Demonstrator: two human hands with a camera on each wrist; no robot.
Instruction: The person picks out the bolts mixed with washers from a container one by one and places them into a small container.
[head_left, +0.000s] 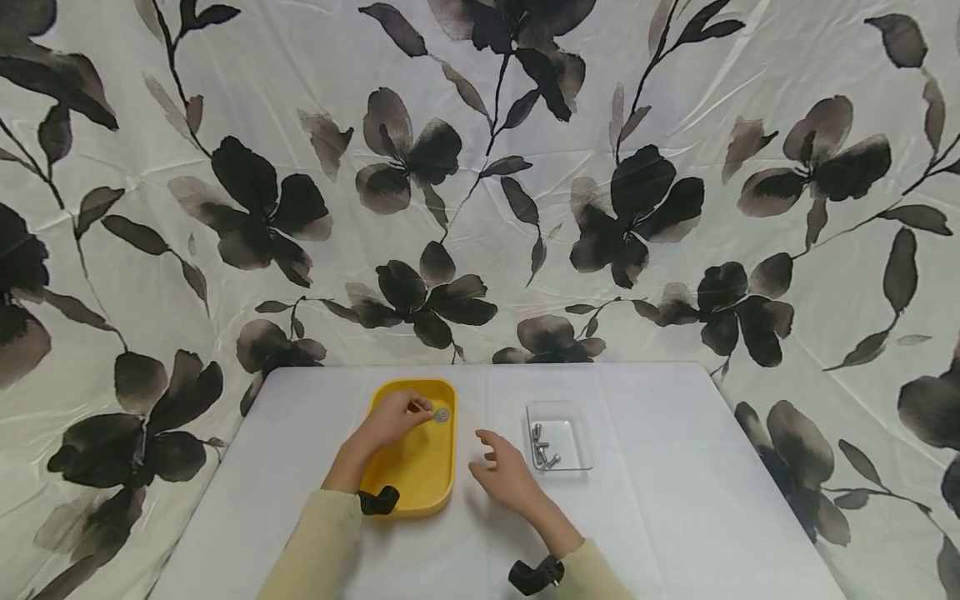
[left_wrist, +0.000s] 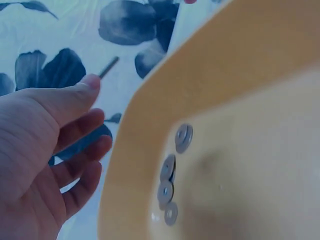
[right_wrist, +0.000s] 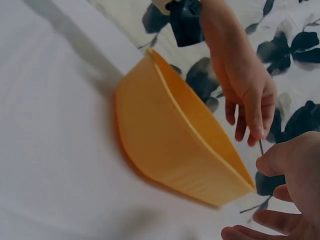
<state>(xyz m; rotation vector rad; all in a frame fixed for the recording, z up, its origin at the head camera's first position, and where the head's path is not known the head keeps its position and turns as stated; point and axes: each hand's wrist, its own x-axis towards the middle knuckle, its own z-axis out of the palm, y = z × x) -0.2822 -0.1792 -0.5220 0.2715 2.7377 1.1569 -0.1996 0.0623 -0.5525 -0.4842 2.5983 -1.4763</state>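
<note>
My left hand (head_left: 393, 417) is over the far part of a yellow tray (head_left: 405, 508). Its thumb and fingers pinch a thin bolt, whose threaded shank (left_wrist: 110, 67) sticks out past the thumb in the left wrist view; its head is hidden. Several round metal washers (left_wrist: 165, 192) lie along one end of the tray floor; from the head they are a small grey cluster (head_left: 442, 414). To the right of the tray, my right hand (head_left: 510, 477) hovers with loosely bent fingers, holding nothing.
A clear plastic box (head_left: 577, 468) stands right of my right hand, with several metal bolts (head_left: 539, 450) along its left side. White cloth (head_left: 667, 500) covers the table. A floral curtain (head_left: 525, 275) hangs behind the table's far edge.
</note>
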